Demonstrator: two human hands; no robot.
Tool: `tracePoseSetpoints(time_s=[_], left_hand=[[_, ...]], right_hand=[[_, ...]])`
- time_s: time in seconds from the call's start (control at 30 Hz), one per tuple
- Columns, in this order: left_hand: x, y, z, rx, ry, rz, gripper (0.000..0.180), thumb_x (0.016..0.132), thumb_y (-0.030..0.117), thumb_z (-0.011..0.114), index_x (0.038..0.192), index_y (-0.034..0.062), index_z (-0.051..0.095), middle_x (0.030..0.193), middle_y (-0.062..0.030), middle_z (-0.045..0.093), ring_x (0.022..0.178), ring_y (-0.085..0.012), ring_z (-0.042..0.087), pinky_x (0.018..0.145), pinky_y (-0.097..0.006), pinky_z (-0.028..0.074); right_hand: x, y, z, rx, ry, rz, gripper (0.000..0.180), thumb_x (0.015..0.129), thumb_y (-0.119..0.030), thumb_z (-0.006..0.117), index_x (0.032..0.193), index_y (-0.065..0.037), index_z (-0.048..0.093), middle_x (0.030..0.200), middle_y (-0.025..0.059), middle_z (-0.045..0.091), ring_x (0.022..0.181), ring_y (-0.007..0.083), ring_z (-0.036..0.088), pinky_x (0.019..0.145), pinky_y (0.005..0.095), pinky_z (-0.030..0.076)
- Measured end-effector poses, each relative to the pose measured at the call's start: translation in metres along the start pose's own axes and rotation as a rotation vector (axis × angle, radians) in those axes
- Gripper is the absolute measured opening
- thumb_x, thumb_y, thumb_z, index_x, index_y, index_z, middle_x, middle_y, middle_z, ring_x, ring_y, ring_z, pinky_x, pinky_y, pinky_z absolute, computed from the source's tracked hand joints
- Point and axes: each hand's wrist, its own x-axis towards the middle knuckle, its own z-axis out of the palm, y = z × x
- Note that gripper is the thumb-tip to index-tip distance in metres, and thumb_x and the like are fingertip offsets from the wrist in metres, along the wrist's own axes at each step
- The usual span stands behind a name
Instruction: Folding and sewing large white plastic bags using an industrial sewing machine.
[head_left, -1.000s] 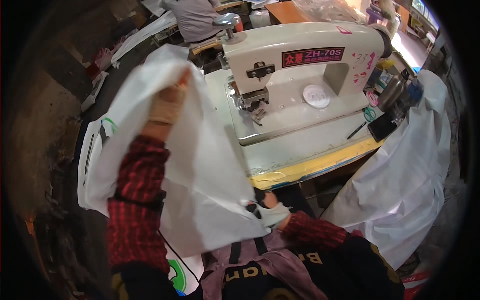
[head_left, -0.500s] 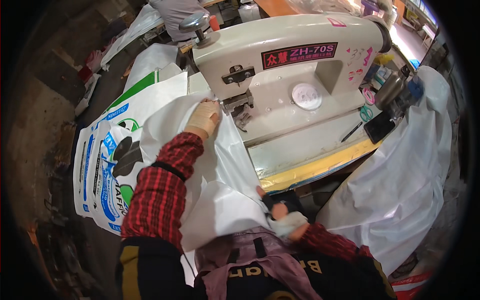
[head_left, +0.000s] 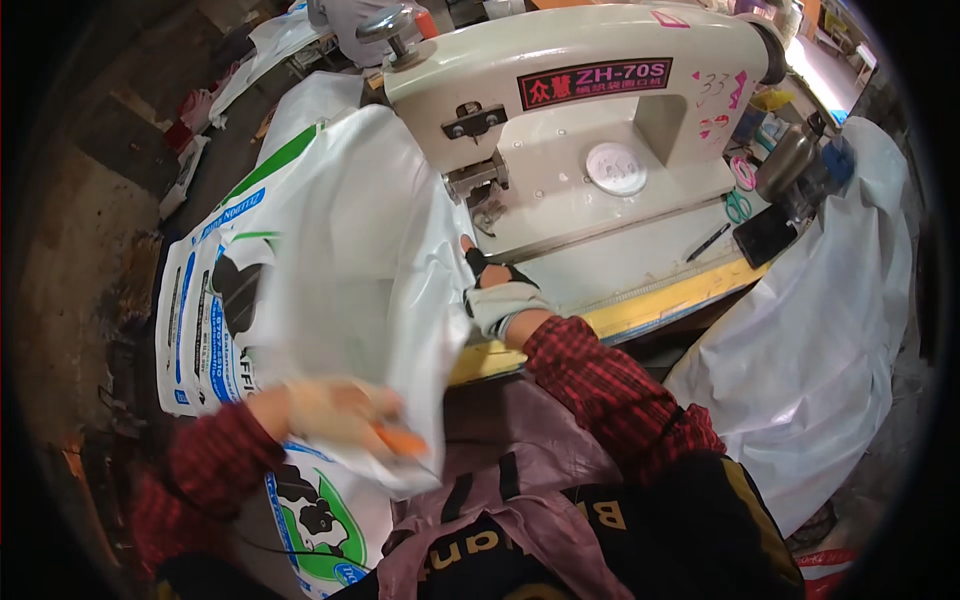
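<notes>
Head view: a white printed sack lies left of a sewing machine on a counter. The left hand, blurred, meets the sack's near end; the right hand touches its right edge; whether either grips, I cannot tell.

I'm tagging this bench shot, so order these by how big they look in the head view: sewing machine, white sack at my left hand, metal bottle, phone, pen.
1. Sewing machine and white sack: too close to rank; the sack seems nearer the camera.
2. Metal bottle
3. Phone
4. Pen
</notes>
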Motion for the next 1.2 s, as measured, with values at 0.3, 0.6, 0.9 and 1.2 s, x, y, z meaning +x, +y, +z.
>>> tracePoseSetpoints(time_s=[0.3, 0.6, 0.9, 1.2], left_hand=[[0.062, 0.072, 0.121, 0.758, -0.157, 0.362, 0.019, 0.069, 0.019, 0.054, 0.076, 0.0032, 0.061, 0.076, -0.019, 0.059, 0.071, -0.0359, 0.058, 0.062, -0.041, 0.048], [-0.083, -0.018, 0.017, 0.121, 0.574, -0.367, 0.03, 0.08, 0.028, 0.057, 0.098, 0.0062, 0.066, 0.078, -0.0033, 0.065, 0.065, -0.0096, 0.054, 0.063, -0.026, 0.046], [0.0, 0.044, 0.034, 0.88, 0.589, -0.03, 0.048, 0.064, 0.052, 0.065, 0.069, 0.0045, 0.062, 0.069, -0.0163, 0.06, 0.069, -0.0293, 0.061, 0.064, -0.038, 0.047], [-0.008, 0.063, 0.022, 0.809, 0.03, 0.28, 0.021, 0.072, 0.027, 0.06, 0.077, 0.0069, 0.061, 0.076, -0.0162, 0.06, 0.071, -0.0311, 0.059, 0.065, -0.038, 0.047]], right_hand=[[-0.05, 0.009, 0.028, -0.232, -0.046, -0.066, 0.069, 0.076, -0.023, 0.049, 0.137, -0.012, 0.02, 0.086, 0.0282, 0.056, 0.075, 0.0401, 0.055, 0.067, 0.0407, 0.044], [-0.072, -0.006, 0.026, -0.282, -0.076, -0.017, 0.07, 0.074, -0.018, 0.051, 0.137, -0.012, 0.021, 0.084, 0.0253, 0.057, 0.073, 0.0382, 0.055, 0.067, 0.0404, 0.045], [-0.027, -0.006, 0.002, -0.085, -0.017, -0.005, 0.071, 0.073, -0.014, 0.054, 0.136, -0.012, 0.022, 0.082, 0.0225, 0.058, 0.072, 0.0364, 0.056, 0.066, 0.0402, 0.046], [-0.032, 0.033, -0.002, -0.632, -0.05, -0.787, 0.072, 0.071, -0.01, 0.056, 0.136, -0.012, 0.024, 0.08, 0.0197, 0.058, 0.071, 0.0346, 0.056, 0.066, 0.04, 0.047]])
